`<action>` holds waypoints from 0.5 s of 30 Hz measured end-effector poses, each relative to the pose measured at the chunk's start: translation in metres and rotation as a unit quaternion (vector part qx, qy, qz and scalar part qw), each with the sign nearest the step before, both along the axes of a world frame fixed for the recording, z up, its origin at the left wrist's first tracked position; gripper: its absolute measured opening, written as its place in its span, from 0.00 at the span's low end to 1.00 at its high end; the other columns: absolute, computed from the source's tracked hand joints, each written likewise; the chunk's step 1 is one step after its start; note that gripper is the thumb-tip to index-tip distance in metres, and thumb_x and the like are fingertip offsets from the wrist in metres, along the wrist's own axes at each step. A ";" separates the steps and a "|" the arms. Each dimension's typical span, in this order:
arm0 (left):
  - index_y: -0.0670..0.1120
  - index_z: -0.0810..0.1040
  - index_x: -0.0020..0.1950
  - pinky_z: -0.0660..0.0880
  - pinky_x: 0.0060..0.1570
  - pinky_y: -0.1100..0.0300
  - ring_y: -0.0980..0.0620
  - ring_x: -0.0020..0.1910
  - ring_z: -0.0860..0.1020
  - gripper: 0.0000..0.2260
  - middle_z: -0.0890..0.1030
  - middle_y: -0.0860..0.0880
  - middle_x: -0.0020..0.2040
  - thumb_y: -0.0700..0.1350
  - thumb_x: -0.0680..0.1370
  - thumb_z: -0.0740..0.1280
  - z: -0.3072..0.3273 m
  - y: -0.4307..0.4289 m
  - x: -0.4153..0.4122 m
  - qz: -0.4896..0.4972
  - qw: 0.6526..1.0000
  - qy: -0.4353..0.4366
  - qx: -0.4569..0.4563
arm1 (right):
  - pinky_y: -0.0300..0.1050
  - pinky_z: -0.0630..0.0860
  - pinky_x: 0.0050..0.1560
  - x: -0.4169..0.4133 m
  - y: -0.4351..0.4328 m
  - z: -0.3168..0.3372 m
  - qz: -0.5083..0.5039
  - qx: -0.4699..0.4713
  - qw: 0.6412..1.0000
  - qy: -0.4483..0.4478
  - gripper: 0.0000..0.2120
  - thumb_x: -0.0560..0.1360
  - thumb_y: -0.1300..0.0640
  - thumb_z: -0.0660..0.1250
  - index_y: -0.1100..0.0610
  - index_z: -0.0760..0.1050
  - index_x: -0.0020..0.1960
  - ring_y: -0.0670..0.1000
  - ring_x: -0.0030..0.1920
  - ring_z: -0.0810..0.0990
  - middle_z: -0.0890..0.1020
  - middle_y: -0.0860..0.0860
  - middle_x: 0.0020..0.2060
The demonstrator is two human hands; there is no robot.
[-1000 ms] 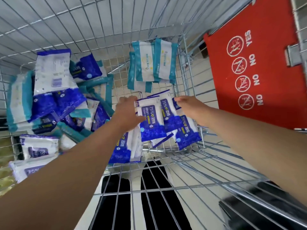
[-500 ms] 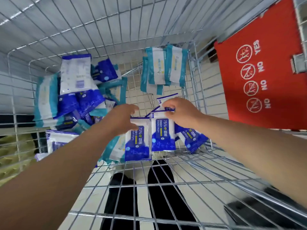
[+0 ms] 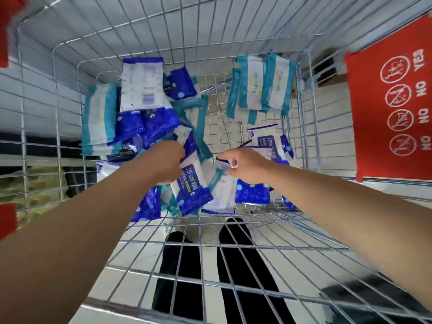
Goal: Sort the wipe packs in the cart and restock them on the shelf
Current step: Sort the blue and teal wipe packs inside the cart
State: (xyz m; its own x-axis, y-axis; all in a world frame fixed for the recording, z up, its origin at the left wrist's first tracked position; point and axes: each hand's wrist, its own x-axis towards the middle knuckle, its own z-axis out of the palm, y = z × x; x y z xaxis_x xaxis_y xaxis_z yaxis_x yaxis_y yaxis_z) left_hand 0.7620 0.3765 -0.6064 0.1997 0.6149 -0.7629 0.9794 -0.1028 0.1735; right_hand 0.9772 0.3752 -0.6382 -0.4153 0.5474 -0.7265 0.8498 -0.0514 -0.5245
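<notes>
Both arms reach down into the wire cart (image 3: 301, 146). My left hand (image 3: 167, 163) grips the top of a blue-and-white "75%" alcohol wipe pack (image 3: 192, 187) at the cart's near middle. Right beside it my right hand (image 3: 245, 168) pinches the upper edge of another blue-and-white pack (image 3: 252, 192). A mixed heap of blue packs and teal packs (image 3: 140, 113) lies at the left. Teal-edged packs (image 3: 261, 85) stand together at the far right, and more blue packs (image 3: 268, 141) lie just beyond my right hand. The shelf is out of view.
A red sign (image 3: 392, 106) with NO and YES pictograms hangs outside the cart's right wall. My dark trouser legs (image 3: 210, 265) show through the wire mesh below. Bare mesh floor (image 3: 219, 127) lies between the left heap and the teal packs.
Both hands have moved left with their packs toward the heap. The left hand's pack now hangs tilted, and the camera has drawn back, showing more of the cart.
</notes>
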 end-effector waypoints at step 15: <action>0.41 0.78 0.48 0.68 0.37 0.58 0.45 0.44 0.77 0.06 0.79 0.45 0.45 0.43 0.76 0.66 -0.007 -0.004 -0.008 0.030 0.999 -0.021 0.030 | 0.50 0.75 0.54 -0.001 -0.002 -0.018 0.088 0.019 0.995 -0.039 0.17 0.73 0.64 0.67 0.51 0.78 0.60 0.53 0.54 0.75 0.74 0.50 0.55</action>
State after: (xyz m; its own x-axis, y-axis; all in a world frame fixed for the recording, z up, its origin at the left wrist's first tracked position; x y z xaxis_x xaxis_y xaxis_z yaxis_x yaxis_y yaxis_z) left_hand 0.7536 0.3728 -0.6135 0.1915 0.6708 -0.7165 0.9762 -0.0545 0.2098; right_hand 0.9764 0.3731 -0.6559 -0.4500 0.4990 -0.7407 0.8822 0.1195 -0.4555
